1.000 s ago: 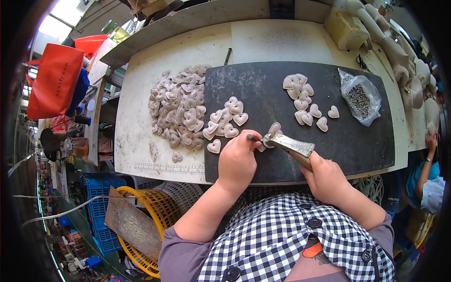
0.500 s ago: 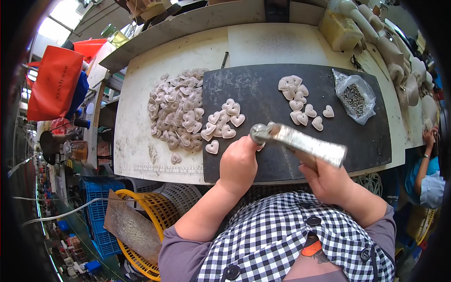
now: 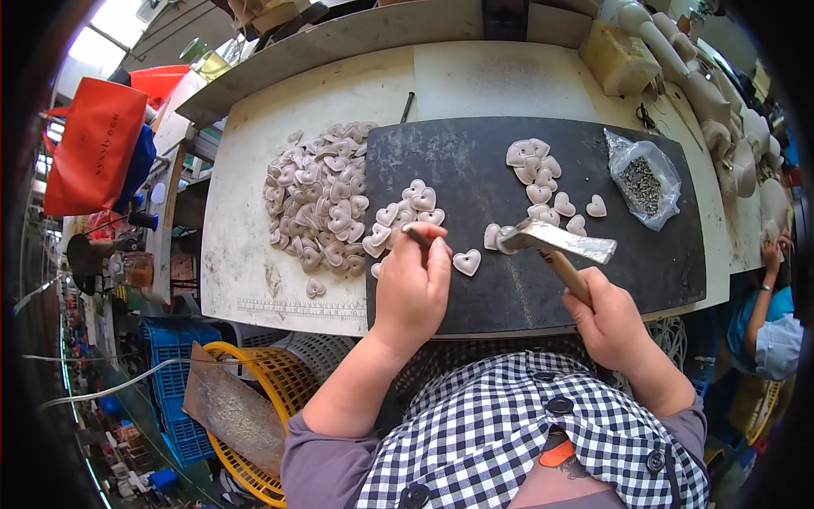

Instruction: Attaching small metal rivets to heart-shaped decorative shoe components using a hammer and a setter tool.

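At the mat (image 3: 458, 157), our left fingers (image 3: 438, 267) pinch a rod (image 3: 416, 236), our right fingers (image 3: 583, 315) clasp a hammer (image 3: 560, 241); on its right side, a bag (image 3: 664, 218) holds metal bits (image 3: 641, 184).

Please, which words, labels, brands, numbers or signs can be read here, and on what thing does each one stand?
Red bag: a line of dark lettering, not copied here.
Ruler strip: marks too small to read.
Hammer handle: dark marks, too small to read.
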